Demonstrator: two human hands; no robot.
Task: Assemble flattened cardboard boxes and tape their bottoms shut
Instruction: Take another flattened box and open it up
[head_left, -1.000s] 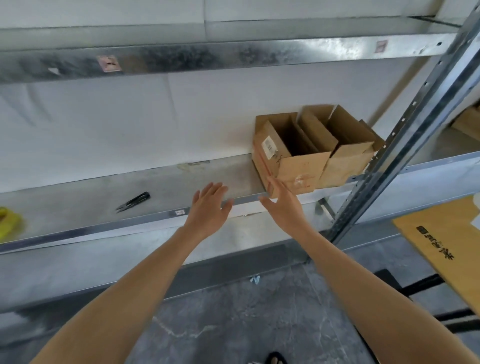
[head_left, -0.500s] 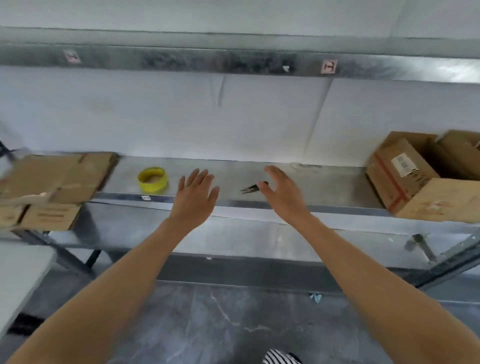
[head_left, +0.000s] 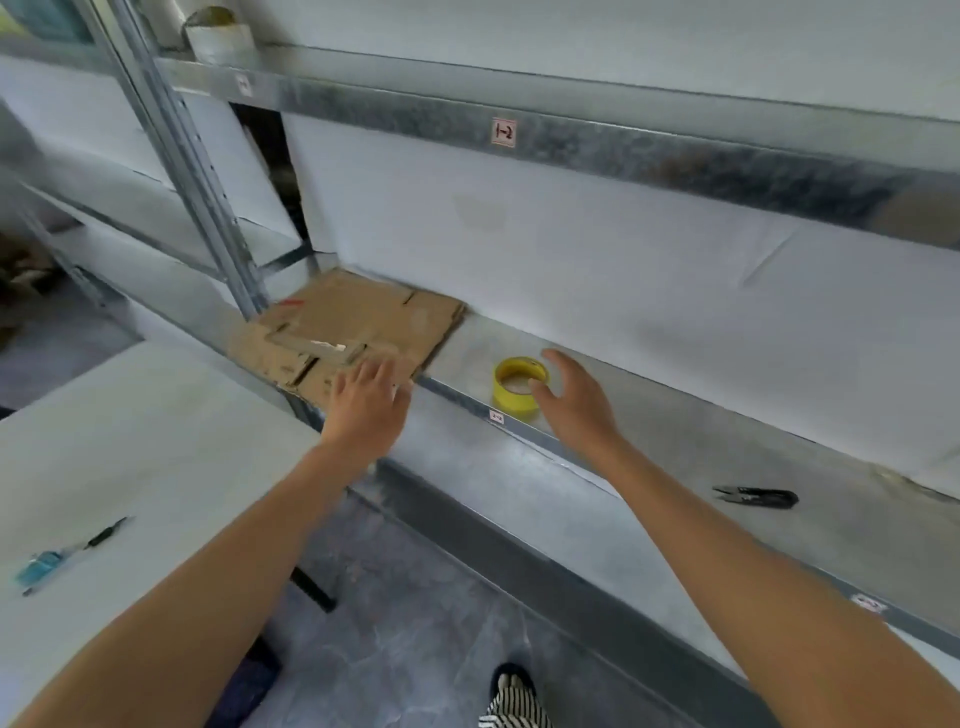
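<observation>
Left grip (head_left: 363, 402): I see it released, fingertips over the flattened cardboard (head_left: 358, 322).
Right grip (head_left: 576, 402): released, yellow tape roll (head_left: 519, 387) just beside its thumb.

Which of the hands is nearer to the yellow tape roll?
Right. The right hand is open right beside the tape roll, thumb at its rim. The left hand is further off to the roll's left, over the near edge of the flattened cardboard.
</observation>
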